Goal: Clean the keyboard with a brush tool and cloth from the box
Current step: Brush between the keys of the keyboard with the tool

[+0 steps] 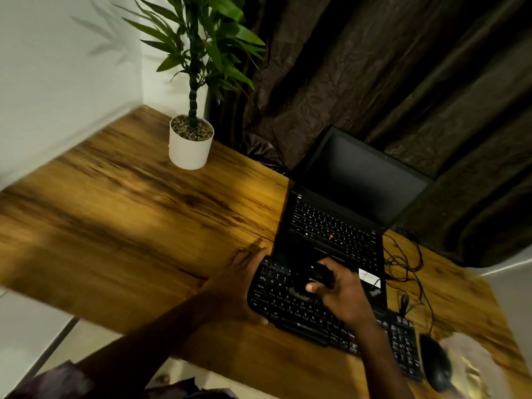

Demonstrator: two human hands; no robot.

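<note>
The black keyboard lies by the near edge of the surface, touching an open laptop. The left hand grips its left end. The right hand, above the keys, holds a dark, blurred brush tool in bent fingers. At the far edge, a white pot contains pebbles and a plant.

This looks like a home-office corner. A wood-grain desk fills the middle of the frame, carrying an open laptop, a separate keyboard and a mouse at lower right. A potted plant stands at upper centre, between a white wall and a dark curtain.
</note>
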